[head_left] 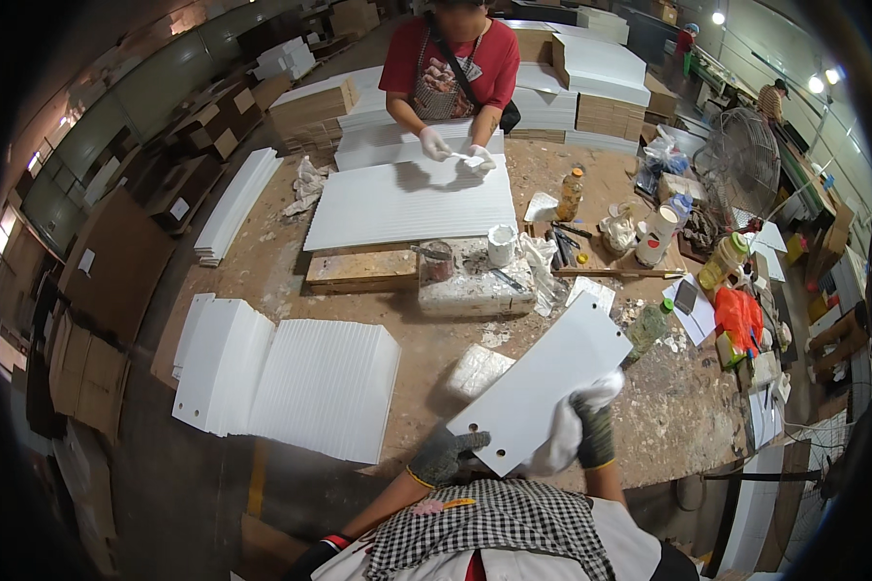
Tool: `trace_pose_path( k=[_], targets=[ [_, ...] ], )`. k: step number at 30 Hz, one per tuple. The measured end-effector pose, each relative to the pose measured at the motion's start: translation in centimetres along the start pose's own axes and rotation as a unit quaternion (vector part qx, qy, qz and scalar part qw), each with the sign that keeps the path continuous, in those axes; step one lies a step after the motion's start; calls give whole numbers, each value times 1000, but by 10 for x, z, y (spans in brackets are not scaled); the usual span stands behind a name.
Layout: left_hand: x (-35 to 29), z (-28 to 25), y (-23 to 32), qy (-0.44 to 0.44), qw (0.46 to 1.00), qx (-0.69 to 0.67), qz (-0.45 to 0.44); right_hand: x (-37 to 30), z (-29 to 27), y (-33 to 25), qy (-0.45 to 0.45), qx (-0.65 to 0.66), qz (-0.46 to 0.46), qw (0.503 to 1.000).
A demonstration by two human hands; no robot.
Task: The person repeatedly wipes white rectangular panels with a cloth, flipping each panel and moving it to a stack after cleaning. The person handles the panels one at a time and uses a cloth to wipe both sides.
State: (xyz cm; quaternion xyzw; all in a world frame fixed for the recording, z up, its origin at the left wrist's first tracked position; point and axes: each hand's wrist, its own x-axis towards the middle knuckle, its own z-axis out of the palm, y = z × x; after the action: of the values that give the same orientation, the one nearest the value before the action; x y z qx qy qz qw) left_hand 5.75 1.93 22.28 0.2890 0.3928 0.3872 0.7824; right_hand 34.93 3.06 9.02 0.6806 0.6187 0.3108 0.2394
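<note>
Your left hand [443,453] grips the white panel [543,378] at its near end; it stretches up-right, your right hand [591,431] pressing a cloth [564,438] on it.

Your counter [426,339] is a worn, stained wooden top. At your left lies a fanned stack of white ribbed panels [300,382], and a larger white sheet [412,203] lies across the far side. Between them you have a wooden block [361,271] just beside a paint-crusted slab [475,286], which carries a white cup [501,245]. To your right sit bottles [572,194], tubs and rags in a cluttered heap.
</note>
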Motion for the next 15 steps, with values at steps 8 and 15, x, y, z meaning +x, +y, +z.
trace_pose_path(
  k=[8, 15],
  targets=[
    [-12, -5, 14, -8, 997, -31, -75, 59, 53, 91, 62, 727, 57, 681],
    [-38, 0, 21, -52, 977, 163, 125, 68, 49, 169, 132, 727, 106, 665]
  ],
)
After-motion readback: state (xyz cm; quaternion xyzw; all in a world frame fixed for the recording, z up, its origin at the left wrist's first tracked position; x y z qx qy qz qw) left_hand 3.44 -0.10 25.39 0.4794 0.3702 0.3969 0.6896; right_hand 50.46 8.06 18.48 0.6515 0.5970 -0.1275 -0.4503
